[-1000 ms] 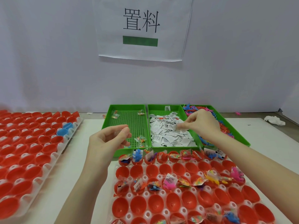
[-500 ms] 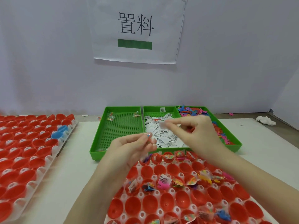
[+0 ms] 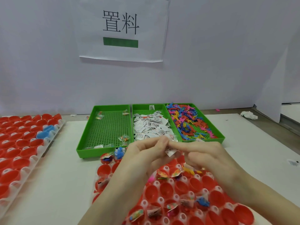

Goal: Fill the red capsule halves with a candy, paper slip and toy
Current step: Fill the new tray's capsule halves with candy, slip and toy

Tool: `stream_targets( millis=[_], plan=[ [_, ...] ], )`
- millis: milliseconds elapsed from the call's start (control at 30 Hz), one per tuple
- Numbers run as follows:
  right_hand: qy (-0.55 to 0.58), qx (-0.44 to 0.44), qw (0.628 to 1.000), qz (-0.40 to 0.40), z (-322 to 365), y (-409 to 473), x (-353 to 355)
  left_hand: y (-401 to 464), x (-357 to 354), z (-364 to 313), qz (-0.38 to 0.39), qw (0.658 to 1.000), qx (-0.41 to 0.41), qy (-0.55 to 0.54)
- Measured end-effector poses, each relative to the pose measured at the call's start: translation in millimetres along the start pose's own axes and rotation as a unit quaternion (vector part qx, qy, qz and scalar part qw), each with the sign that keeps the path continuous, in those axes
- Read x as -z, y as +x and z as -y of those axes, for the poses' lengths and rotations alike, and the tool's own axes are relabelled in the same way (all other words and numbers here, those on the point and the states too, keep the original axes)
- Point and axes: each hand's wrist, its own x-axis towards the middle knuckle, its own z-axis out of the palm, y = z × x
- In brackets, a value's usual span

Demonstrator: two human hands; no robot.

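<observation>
left hand (image 3: 142, 153): fingertips meet the right hand's over the capsule tray, pinched on something blurred — what it is cannot be told
right hand (image 3: 204, 155): thumb and finger pinch a paper slip (image 3: 169, 152) that hangs below them
red capsule halves (image 3: 183, 192): in a white tray under both hands — some filled
green trays (image 3: 103, 150): three side by side behind; candies (image 3: 124, 138) left, slips (image 3: 151, 125) middle, toys (image 3: 188, 120) right
second capsule tray (image 3: 21, 143): far left
</observation>
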Motion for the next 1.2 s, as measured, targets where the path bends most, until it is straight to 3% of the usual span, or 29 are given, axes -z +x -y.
stream_targets(
  millis=[100,267,333,400,500,633,800,1067,1200],
  plan=[
    [0.151,-0.129,0.978,0.062,5,4,9,-1,-2,-1,0.001,1.000,-0.001,0.023],
    [0.319,-0.075,0.944,-0.038,14,-11,17,-5,-7,-1,-0.012,0.998,-0.033,0.052],
    [0.281,-0.024,0.958,-0.055,15,-16,19,-7,-10,-1,-0.020,0.997,-0.047,0.056],
    [0.171,0.041,0.982,-0.064,18,-17,16,-7,-13,-1,-0.029,0.996,-0.059,0.068],
    [0.062,0.077,0.991,-0.096,24,-15,9,-10,-19,0,-0.031,0.989,-0.081,0.118],
    [0.060,0.041,0.994,-0.083,22,-15,6,-10,-22,1,-0.032,0.984,-0.095,0.150],
    [0.169,-0.047,0.983,-0.050,19,-18,9,-10,-20,2,-0.008,0.982,-0.093,0.163],
    [0.121,-0.015,0.982,-0.146,24,-14,10,-7,-17,9,-0.001,0.983,-0.074,0.169],
    [0.085,-0.026,0.987,-0.135,27,-19,15,-7,-16,10,0.034,0.988,-0.052,0.142]
  ],
)
